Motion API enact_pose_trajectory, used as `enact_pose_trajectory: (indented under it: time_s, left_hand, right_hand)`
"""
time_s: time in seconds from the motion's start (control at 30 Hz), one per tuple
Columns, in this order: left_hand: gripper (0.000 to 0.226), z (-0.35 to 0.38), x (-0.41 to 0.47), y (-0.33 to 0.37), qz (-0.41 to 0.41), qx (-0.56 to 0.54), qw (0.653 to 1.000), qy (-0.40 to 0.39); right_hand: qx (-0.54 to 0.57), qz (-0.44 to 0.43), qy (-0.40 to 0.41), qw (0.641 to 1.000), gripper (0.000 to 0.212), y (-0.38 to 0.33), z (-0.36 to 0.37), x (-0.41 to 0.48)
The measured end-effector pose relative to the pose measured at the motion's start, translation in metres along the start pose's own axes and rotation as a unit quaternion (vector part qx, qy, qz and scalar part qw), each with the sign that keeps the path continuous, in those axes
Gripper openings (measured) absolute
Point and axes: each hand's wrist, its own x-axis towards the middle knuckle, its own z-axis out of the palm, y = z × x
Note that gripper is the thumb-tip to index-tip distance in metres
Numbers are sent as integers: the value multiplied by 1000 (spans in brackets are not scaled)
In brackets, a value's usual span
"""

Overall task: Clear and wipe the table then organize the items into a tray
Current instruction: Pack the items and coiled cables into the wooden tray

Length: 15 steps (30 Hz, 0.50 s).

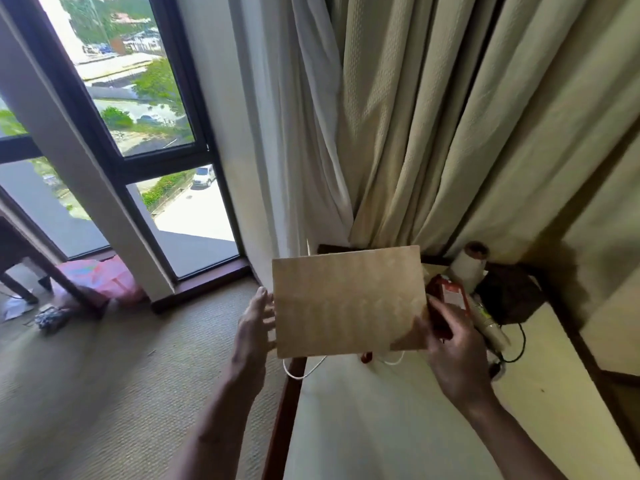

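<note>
Paper bag [348,301] between left hand [254,320] and right hand [450,344], above table [381,417] edge

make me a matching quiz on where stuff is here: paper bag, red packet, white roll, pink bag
1 paper bag
2 red packet
3 white roll
4 pink bag

a on the floor by the window
b upright at the back of the table
c gripped at its corner by the right hand
d between the right hand and the white roll

Pairs: 1-c, 2-d, 3-b, 4-a
</note>
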Motion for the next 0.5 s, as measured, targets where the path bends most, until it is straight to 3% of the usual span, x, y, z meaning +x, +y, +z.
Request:
enact_pose_trajectory:
  time_s: [0.13,0.27,0.33,0.4,0.47,0.5]
  left_hand:
    - [72,0,-38,-16,-127,-58,990,-26]
    - [95,0,-52,-52,-251,-45,956,-147]
    - [98,8,-61,-66,-273,-18,950,-153]
    - [76,25,-80,-72,-258,4,955,-146]
    - [32,47,-111,-80,-199,33,971,-128]
    - [26,55,-124,-86,-162,54,977,-127]
  right_hand:
    - [-11,-10,56,998,50,18,-46,-80]
    - [-43,-29,94,994,50,52,-85,-141]
    - [-12,-15,101,995,48,62,-102,-168]
    - [71,27,93,993,47,65,-115,-185]
    - [170,109,101,974,38,73,-128,-197]
    - [207,160,108,959,30,81,-133,-200]
